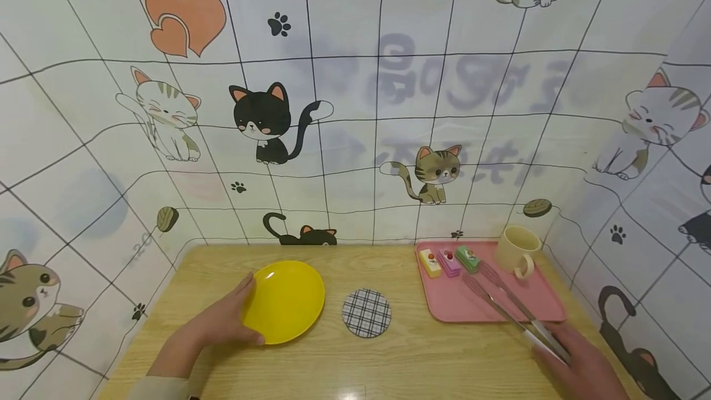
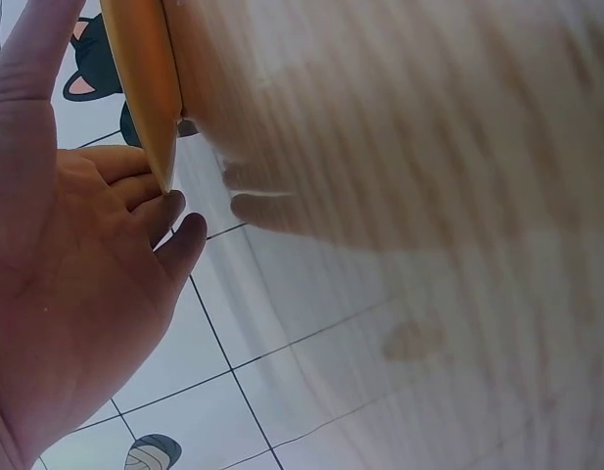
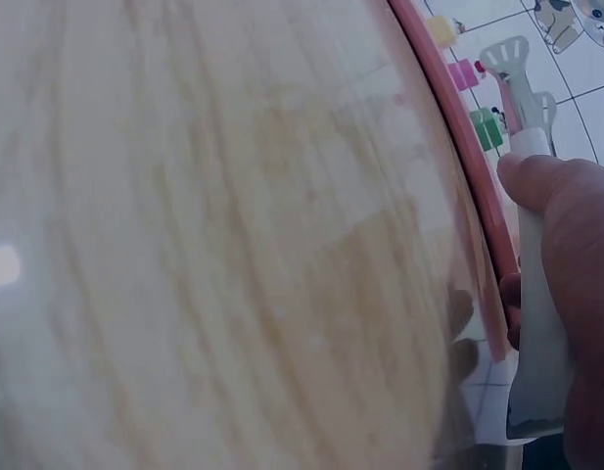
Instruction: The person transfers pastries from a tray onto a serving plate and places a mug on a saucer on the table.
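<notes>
My left hand [image 1: 224, 320] grips the left rim of a round yellow plate [image 1: 286, 301], thumb at the near edge and fingers farther round. From the left wrist, the plate [image 2: 145, 78] appears edge-on, with the fingers against its rim. At the lower right, my right hand [image 1: 580, 363] holds metal tongs [image 1: 513, 316], whose tips lie apart over a pink tray [image 1: 444, 307]. The right wrist view shows the thumb pressed on the tongs' pale handle [image 3: 536, 304]. Beyond the tips sit yellow [image 1: 429, 263], pink [image 1: 449, 262] and green [image 1: 468, 258] toy cake slices.
A cream mug [image 1: 518, 249] stands at the tray's far right corner. Between plate and tray lies a round checked coaster [image 1: 366, 313] on the wooden table [image 1: 355, 363]. Cat-printed sheeting [image 1: 350, 110] rises behind and at both sides.
</notes>
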Demonstrator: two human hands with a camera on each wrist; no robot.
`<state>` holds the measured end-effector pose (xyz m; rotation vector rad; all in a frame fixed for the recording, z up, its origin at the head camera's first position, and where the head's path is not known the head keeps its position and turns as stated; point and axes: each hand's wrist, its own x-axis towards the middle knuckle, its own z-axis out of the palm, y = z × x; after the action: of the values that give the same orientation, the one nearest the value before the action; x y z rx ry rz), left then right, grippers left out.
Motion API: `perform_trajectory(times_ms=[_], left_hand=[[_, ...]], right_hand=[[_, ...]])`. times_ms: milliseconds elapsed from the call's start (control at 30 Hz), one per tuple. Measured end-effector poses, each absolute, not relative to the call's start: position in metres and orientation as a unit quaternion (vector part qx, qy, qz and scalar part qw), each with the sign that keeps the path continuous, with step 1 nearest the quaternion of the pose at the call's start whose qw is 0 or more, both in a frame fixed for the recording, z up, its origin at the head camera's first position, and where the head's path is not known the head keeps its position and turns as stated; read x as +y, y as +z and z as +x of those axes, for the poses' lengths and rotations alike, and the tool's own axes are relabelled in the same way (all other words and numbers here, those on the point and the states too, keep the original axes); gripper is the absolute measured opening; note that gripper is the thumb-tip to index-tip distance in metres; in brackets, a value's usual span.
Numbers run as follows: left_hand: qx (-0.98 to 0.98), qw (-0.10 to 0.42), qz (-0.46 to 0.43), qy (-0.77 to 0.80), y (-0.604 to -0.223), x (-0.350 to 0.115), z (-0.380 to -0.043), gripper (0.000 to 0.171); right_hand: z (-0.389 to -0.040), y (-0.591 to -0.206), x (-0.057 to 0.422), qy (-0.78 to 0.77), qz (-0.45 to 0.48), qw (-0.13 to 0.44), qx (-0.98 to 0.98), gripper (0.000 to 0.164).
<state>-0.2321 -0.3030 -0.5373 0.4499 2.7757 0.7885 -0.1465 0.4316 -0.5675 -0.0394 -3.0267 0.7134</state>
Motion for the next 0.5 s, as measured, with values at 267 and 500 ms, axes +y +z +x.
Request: perform_trajectory(times_ms=[267,500], left_hand=[[0.944,0.114,0.148,0.271,-0.539,-0.304,-0.234,0.145],[0.942,0.119,0.143,0.280,-0.538,-0.304,-0.233,0.145]], right_hand=[[-0.148,-0.560,0.426,0.217,-0.032,0.032,-0.975,0.063],[-0.159,-0.553,0.423,0.237,-0.058,-0.003,-0.970,0.062]])
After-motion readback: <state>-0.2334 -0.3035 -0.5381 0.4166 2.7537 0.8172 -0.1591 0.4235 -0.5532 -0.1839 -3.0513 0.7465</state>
